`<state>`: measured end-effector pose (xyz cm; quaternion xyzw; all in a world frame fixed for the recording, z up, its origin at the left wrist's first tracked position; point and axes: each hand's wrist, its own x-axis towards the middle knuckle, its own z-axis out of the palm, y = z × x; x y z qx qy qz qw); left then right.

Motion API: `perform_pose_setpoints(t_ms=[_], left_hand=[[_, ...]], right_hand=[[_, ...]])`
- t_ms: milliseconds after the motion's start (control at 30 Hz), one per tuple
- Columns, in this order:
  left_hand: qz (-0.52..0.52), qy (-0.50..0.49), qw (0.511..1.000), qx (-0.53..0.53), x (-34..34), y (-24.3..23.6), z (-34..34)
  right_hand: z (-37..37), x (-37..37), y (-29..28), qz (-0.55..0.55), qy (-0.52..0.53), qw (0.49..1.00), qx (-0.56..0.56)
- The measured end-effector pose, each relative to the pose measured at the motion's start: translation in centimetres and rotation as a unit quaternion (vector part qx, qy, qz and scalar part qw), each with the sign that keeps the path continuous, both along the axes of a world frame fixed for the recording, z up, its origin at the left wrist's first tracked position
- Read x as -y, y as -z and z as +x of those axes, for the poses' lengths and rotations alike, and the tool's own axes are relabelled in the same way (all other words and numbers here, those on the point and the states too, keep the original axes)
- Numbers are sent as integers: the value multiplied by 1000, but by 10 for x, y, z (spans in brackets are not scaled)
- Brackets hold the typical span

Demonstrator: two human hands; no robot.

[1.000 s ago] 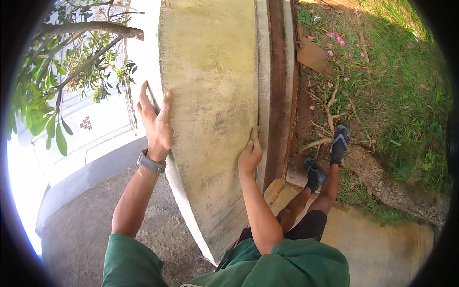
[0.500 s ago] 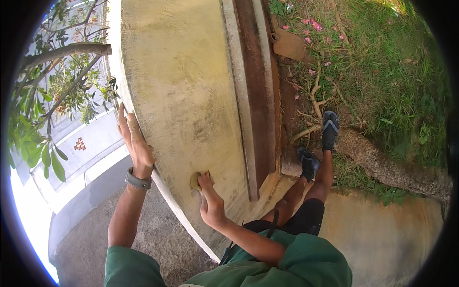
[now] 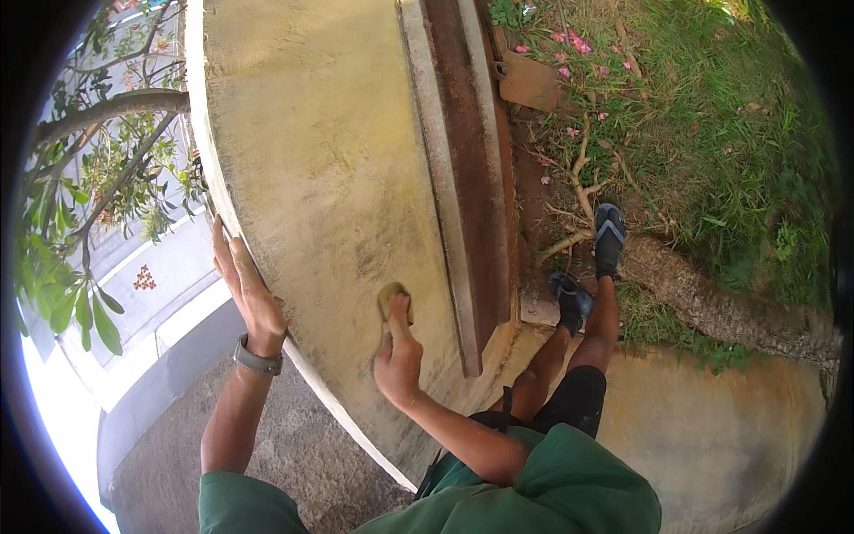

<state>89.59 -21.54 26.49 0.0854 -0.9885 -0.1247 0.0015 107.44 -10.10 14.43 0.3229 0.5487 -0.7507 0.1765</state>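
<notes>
With its fingers pressing it, my right hand holds a small yellow-brown pad, like a sponge, flat against the stained yellowish wall. Dark smudges mark the wall around the pad. My left hand, a grey band on its wrist, rests along the white edge at the wall's left side. Its fingers are stretched out and it holds nothing; the palm side is hidden.
A brown ledge runs down the wall's right side. Beyond it lie grass, bare branches, a brown flat piece and a thick trunk near my feet. Leafy branches reach in at the left.
My right hand has slid the pad up and slightly right across the wall. My left hand stays at the white edge; the view has shifted a little.
</notes>
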Motion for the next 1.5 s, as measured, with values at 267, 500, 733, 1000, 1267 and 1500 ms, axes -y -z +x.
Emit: perform_pose_setpoints(t_ms=[267,500,733,1000,1267,1500], left_hand=[[-59,72,995,-24,1,-1,0],[-15,27,1000,-3,-2,-2,2],[-10,53,999,-3,0,2,-3],[48,-27,998,-6,-10,1,-5],[63,-16,998,-6,-6,0,-2],[43,4,999,-9,-3,1,-1]], right_hand=[[35,34,-8,-9,-37,994,-103],[-15,-1,-9,-1,-46,997,-59],[-74,-37,-28,8,-36,977,-212],[-47,-12,-21,-14,-49,970,-240],[-39,12,34,10,-69,965,-254],[-72,-22,23,15,-95,970,-223]])
